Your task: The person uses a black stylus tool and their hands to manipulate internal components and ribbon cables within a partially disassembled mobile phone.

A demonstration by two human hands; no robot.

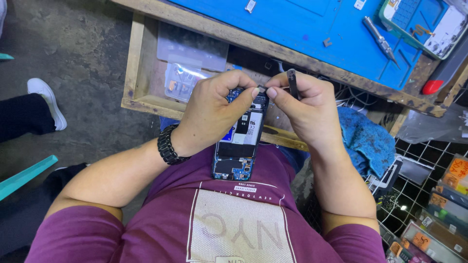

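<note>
Blue-boarded open phone (238, 146) gripped by left hand (214, 112); right hand (304, 109) pinches black tool (292, 84).

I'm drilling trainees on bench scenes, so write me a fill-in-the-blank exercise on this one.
1. The left hand grips an opened ____, its back cover off.
2. The right hand holds a thin black ____ between its fingers.
3. On the left wrist sits a black ____.
4. On the blue mat lies a grey screwdriver, and under the bench edge a wooden ____ stands open.

Missing words: phone; tool; bracelet; drawer
</note>
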